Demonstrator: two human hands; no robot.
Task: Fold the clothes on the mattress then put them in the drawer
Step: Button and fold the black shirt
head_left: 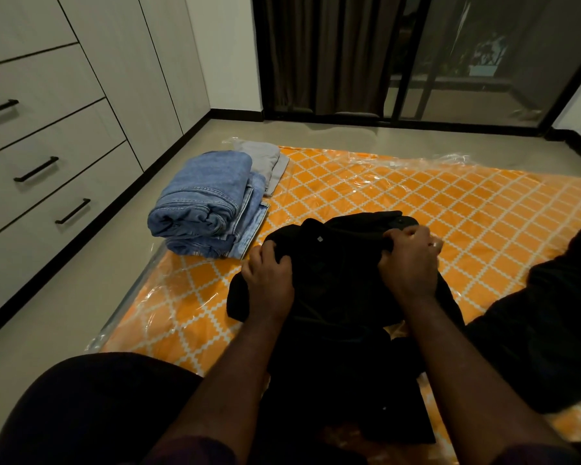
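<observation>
Black garment (336,280) bunched at the middle of the head view, lying on the orange lattice-patterned mattress (416,203) with its clear plastic wrap. Left hand (270,280) at 9 o'clock of the garment, fingers curled into the cloth, grip closed on the left edge. Right hand (410,260) at 2 o'clock of the garment, grip likewise clenched on a raised fold of the dark fabric. Folded blue jeans (208,203) stacked at 10 o'clock from the hands, close to the mattress edge. Folded grey garment (265,159) at 1 o'clock of the jeans, touching them. White drawers (47,162) with black bar handles at 9 o'clock of the view, all pushed in, set apart from the mattress by a strip of pale floor (81,290). Dark curtain (322,52) and glass door (483,62) at 12 o'clock. Dark-clad legs at 7 and 3 o'clock.
</observation>
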